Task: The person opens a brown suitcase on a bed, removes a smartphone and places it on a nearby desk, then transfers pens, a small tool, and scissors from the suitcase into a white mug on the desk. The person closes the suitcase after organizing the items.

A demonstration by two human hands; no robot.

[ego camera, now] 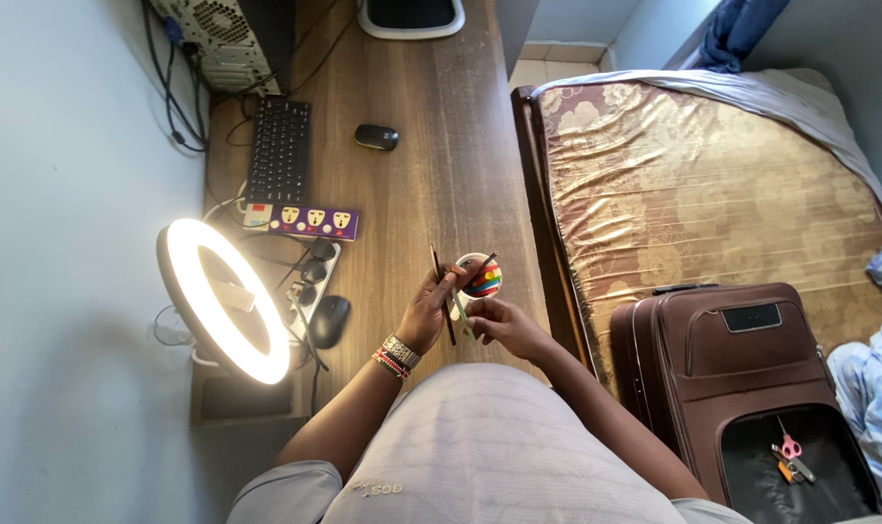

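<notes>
While the left hand [423, 312] pinches two thin dark pencils [442, 291], light and stiff, mid-shaft at frame centre, the right hand [499, 320] grips a pale stick [462, 316] beside a rainbow-striped cup [481, 276].

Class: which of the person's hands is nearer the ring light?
Left. The left hand holds pencils beside the ring light; the right hand lies farther away, past the left.

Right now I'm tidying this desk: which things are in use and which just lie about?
In use: left hand holding thin dark pencil; right hand; round rainbow-striped cup.
Lying about: black keyboard; black mouse; lit ring light; purple power strip.
</notes>
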